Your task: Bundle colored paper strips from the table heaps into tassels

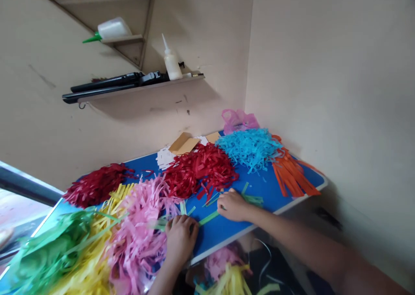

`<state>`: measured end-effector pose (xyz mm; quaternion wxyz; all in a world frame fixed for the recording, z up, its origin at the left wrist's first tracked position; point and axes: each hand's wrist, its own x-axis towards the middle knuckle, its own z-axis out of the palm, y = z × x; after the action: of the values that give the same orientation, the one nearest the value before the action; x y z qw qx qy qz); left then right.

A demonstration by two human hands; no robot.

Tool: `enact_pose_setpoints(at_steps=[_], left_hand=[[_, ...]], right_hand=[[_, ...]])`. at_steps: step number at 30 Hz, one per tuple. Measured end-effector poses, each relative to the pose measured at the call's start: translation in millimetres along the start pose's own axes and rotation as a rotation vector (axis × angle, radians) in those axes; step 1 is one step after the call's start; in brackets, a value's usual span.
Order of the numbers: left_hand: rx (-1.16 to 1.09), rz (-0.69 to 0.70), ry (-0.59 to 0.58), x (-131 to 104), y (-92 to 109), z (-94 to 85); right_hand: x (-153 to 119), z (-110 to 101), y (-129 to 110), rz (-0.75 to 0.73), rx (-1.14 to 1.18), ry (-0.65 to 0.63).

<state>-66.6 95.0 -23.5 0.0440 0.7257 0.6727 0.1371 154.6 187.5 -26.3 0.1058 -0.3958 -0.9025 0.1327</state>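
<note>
A light green paper strip [209, 218] stretches across the blue table [215, 236] between my two hands. My left hand [182, 238] has its fingers curled down over the strip's left end, beside the pink paper fringe [142, 226]. At the other end my right hand [234, 206] is closed on the strip, its fingertips partly hidden. Loose green strips [253, 200] stick out behind the right hand, and a few thin ones lie between the hands. Just beyond my hands sits a pile of red shredded paper [201, 169].
Green [55, 247] and yellow paper fringes [87, 264] cover the near left; dark red paper [97, 184] lies behind them. Blue shreds [251, 148], orange strips [293, 171] and a pink plastic bag [239, 121] occupy the far right. A wall shelf [162, 84] holds a glue bottle [173, 65].
</note>
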Motion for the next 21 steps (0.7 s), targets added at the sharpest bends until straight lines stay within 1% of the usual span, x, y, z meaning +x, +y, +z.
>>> enact_pose_setpoints(at_steps=[6, 10, 13, 17, 19, 21], left_hand=[[0.010, -0.049, -0.039, 7.2, 2.7, -5.0], [0.016, -0.042, -0.027, 6.7, 3.8, -7.1], [0.024, 0.044, -0.003, 4.9, 7.2, -8.3], [0.097, 0.225, 0.067, 2.8, 11.8, -9.2], [0.099, 0.271, 0.086, 3.0, 13.5, -9.2], [0.079, 0.286, 0.097, 4.2, 15.1, -8.5]], right_hand=[[11.9, -1.0, -0.8, 0.041, -0.002, -0.059], [11.0, -4.4, -1.2, 0.032, -0.027, -0.050], [6.2, -10.3, -2.7, -0.067, -0.066, -0.006], [0.7, -14.9, -6.2, -0.298, -0.129, 0.013], [0.7, -12.9, -7.7, -0.370, -0.164, 0.017], [2.6, -8.6, -8.2, -0.400, -0.195, 0.027]])
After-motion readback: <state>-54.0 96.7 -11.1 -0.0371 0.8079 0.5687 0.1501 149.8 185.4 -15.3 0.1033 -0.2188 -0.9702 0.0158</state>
